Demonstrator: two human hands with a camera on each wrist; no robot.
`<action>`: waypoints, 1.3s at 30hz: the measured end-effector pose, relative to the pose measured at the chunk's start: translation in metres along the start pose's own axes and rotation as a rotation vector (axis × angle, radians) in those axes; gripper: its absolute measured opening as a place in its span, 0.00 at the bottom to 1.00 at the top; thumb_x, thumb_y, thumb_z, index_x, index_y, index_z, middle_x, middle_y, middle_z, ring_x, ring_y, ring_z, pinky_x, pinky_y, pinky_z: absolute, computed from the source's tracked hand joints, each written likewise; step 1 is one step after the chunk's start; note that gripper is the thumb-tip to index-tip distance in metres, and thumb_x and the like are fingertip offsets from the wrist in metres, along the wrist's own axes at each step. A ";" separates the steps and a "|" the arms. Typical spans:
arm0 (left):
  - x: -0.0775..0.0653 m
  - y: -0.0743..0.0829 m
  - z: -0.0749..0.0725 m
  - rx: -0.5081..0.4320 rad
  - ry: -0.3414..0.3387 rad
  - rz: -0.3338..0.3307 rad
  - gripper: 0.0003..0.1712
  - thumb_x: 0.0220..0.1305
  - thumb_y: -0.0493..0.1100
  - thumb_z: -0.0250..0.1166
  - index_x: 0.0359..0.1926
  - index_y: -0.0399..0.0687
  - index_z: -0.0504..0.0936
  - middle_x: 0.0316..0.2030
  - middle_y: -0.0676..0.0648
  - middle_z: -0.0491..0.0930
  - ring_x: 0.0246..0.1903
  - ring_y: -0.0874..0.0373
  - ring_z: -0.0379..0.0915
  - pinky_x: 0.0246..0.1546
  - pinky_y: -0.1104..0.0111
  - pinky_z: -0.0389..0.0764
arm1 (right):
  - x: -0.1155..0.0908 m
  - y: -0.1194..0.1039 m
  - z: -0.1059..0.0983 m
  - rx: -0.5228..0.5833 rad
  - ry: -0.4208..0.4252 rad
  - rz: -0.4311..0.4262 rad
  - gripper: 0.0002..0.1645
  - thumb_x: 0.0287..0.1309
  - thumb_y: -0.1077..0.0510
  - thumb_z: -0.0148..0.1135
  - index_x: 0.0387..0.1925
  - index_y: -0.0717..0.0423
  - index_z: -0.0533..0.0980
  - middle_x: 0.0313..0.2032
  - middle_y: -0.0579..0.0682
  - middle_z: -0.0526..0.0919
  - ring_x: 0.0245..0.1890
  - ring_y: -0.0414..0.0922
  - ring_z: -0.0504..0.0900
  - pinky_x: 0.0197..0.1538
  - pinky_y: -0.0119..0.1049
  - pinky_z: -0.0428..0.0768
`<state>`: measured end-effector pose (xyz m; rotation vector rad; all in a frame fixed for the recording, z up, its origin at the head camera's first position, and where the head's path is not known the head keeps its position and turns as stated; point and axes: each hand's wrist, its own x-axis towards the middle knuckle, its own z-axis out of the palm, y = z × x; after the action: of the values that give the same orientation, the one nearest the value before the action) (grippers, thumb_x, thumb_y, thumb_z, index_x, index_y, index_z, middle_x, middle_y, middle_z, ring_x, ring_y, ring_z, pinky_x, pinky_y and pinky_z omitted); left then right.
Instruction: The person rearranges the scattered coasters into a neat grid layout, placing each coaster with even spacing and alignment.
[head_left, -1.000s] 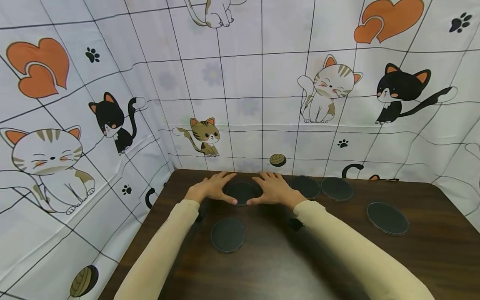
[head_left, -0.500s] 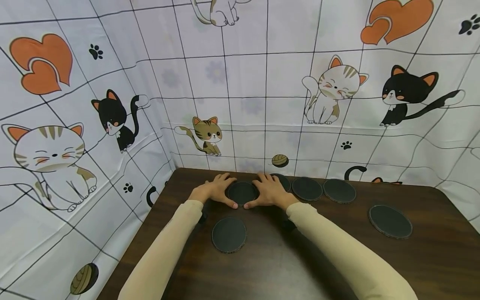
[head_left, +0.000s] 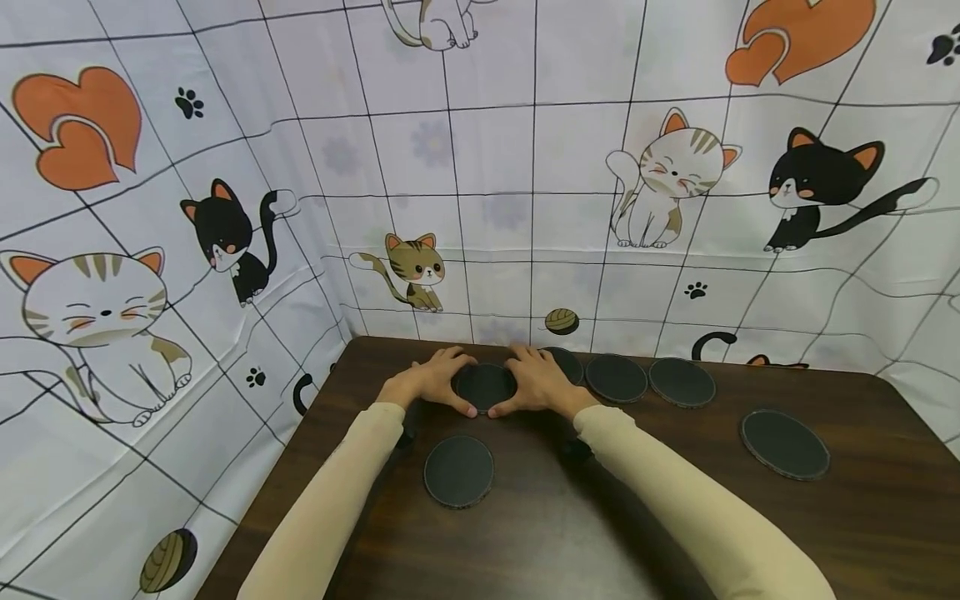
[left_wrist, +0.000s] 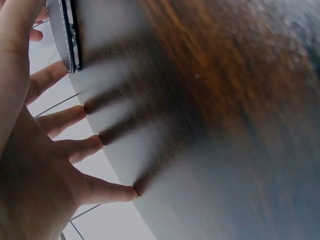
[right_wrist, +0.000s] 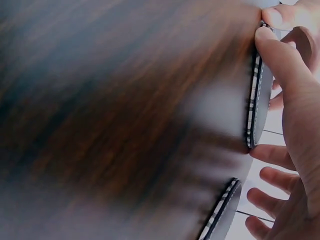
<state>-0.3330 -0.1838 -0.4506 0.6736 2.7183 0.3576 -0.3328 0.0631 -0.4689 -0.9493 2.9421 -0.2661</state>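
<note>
A round dark-grey coaster (head_left: pixel 486 387) with a pale stitched rim lies flat near the table's back edge, between the two hands. My left hand (head_left: pixel 429 380) spreads along its left side. The left wrist view shows the index fingertip at the coaster's rim (left_wrist: pixel 73 40) and the other straight fingertips on the tabletop. From the right, my right hand (head_left: pixel 543 382) reaches around it, thumb at the near edge and index finger at the far edge of the coaster (right_wrist: pixel 260 97). The remaining fingers stay spread, beside a second coaster (right_wrist: pixel 223 212).
Behind my right hand is a partly hidden coaster (head_left: pixel 566 365). To its right lie two more coasters, one (head_left: pixel 617 378) beside another (head_left: pixel 682 382). A coaster (head_left: pixel 785 444) sits farther right, one (head_left: pixel 459 472) nearer. A cat-print cloth (head_left: pixel 495 200) hangs behind the brown table (head_left: pixel 525 533).
My right hand has shifted slightly left and closer around the coaster, uncovering part of the coaster behind it. The left hand barely moves. Over the last half second little differs.
</note>
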 end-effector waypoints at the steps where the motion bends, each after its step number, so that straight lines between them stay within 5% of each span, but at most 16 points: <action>1: 0.001 0.000 0.001 0.000 0.002 0.005 0.58 0.50 0.72 0.75 0.77 0.59 0.62 0.78 0.41 0.47 0.76 0.38 0.41 0.57 0.21 0.49 | -0.001 0.001 0.000 0.009 0.002 -0.006 0.62 0.42 0.17 0.68 0.66 0.58 0.75 0.74 0.60 0.59 0.70 0.62 0.62 0.69 0.62 0.57; 15: 0.012 0.025 -0.009 -0.015 0.136 0.188 0.61 0.48 0.74 0.74 0.75 0.48 0.64 0.75 0.44 0.58 0.74 0.47 0.50 0.68 0.35 0.50 | -0.031 0.022 -0.026 0.119 0.134 -0.056 0.57 0.43 0.21 0.71 0.61 0.60 0.78 0.69 0.58 0.68 0.67 0.60 0.68 0.68 0.64 0.58; 24: 0.004 0.072 -0.019 0.043 0.257 0.306 0.59 0.49 0.75 0.73 0.73 0.48 0.67 0.71 0.47 0.66 0.70 0.52 0.58 0.69 0.44 0.55 | -0.079 0.040 -0.052 0.163 0.239 -0.075 0.58 0.43 0.21 0.71 0.63 0.60 0.77 0.70 0.57 0.67 0.68 0.59 0.67 0.68 0.64 0.58; 29: -0.002 0.093 -0.007 0.087 0.301 0.344 0.59 0.48 0.80 0.69 0.70 0.47 0.70 0.65 0.50 0.71 0.66 0.54 0.63 0.69 0.47 0.57 | -0.111 0.042 -0.055 0.164 0.263 -0.095 0.59 0.42 0.20 0.71 0.62 0.60 0.77 0.66 0.54 0.72 0.66 0.58 0.69 0.68 0.62 0.60; 39: -0.009 0.117 0.024 0.149 0.267 0.375 0.59 0.47 0.84 0.65 0.68 0.48 0.71 0.60 0.50 0.72 0.62 0.53 0.68 0.69 0.48 0.58 | -0.149 0.043 -0.039 0.121 0.225 -0.071 0.60 0.41 0.16 0.67 0.61 0.60 0.78 0.59 0.55 0.78 0.62 0.55 0.74 0.65 0.61 0.65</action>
<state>-0.2694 -0.0836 -0.4339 1.2677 2.8801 0.3537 -0.2399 0.1899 -0.4408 -1.0741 3.0493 -0.5841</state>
